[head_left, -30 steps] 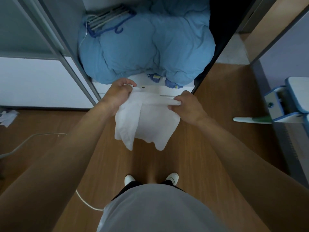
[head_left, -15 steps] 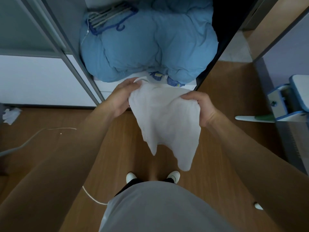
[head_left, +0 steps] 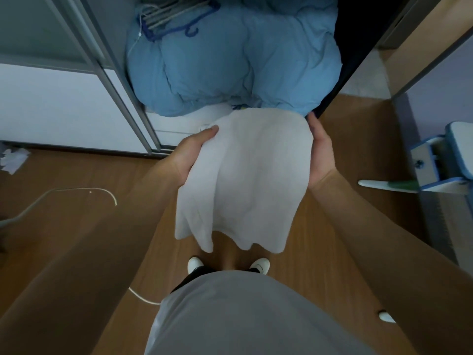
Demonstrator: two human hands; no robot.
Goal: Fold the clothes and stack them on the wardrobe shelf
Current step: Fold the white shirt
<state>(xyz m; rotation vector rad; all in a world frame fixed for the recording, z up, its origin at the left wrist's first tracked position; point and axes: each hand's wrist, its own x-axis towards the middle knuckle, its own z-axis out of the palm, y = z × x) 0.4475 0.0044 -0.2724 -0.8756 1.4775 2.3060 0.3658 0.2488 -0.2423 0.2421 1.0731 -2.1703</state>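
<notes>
Both hands have moved apart since half a second ago, left hand (head_left: 195,152) and right hand (head_left: 320,154) now gripping opposite edges of the white cloth (head_left: 245,180), draped between them below the blue duvet (head_left: 230,62).

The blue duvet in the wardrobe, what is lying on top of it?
A bundle of clothes hangers rests on the blue duvet, near its back left. The white cloth, held by the left hand and right hand, covers the duvet's front edge.
</notes>
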